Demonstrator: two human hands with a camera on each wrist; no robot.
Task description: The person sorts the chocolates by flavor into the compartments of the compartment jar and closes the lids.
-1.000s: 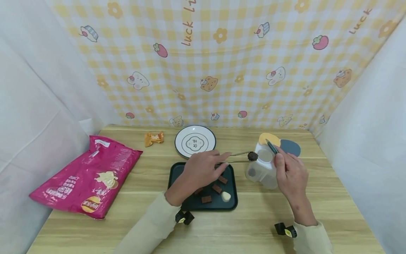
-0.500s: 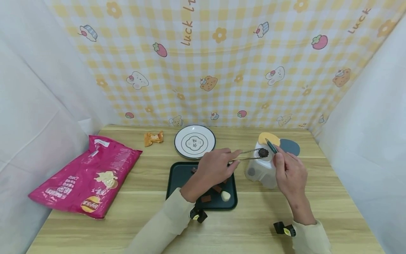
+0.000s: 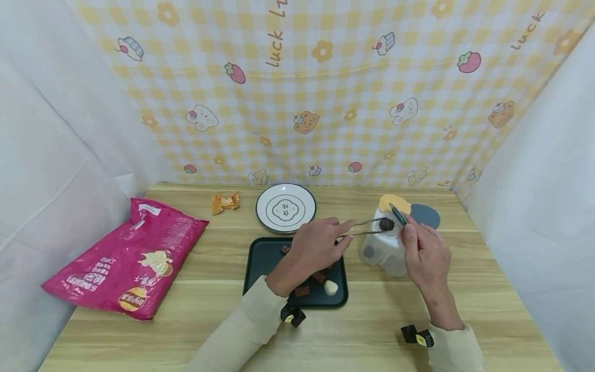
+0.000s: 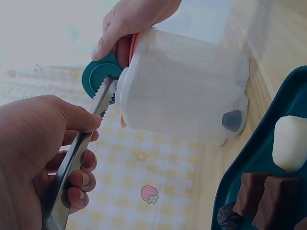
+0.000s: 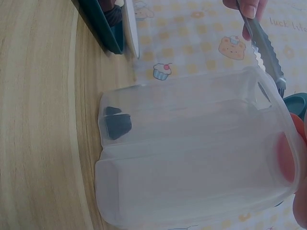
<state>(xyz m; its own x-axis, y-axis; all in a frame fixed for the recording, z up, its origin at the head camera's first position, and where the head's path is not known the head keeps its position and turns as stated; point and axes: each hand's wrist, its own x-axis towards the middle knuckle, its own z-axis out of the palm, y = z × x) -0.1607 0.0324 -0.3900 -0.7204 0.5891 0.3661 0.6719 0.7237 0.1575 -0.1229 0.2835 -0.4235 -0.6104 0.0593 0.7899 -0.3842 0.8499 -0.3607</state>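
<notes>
**Dark round sweet held in tongs at the mouth of the clear plastic box**

The left hand (image 3: 312, 247) has its fingers curled round thin metal tongs (image 3: 364, 227), whose serrated tips pinch a dark round sweet (image 3: 385, 223). The sweet sits directly over the open top of a translucent white plastic container (image 3: 384, 248), which stands at about 3 o'clock from the dark green rectangular tray (image 3: 260, 256). The right hand (image 3: 425, 256) steadies the container from its 4 o'clock side, thumb and fingers pinching the teal flip lid (image 3: 398, 214) back. One small dark piece (image 5: 118, 124) already lies in the container's bottom. Brown chocolate blocks (image 3: 318, 277) and a white sweet (image 3: 330, 287) remain on the tray. At the tray's 12 o'clock rests a white round plate (image 3: 285, 207); at its 9 o'clock, well apart, lies a pink crisp bag (image 3: 127, 258). Bare wooden table (image 3: 474, 289) lies open from the container to the table's right edge.
</notes>
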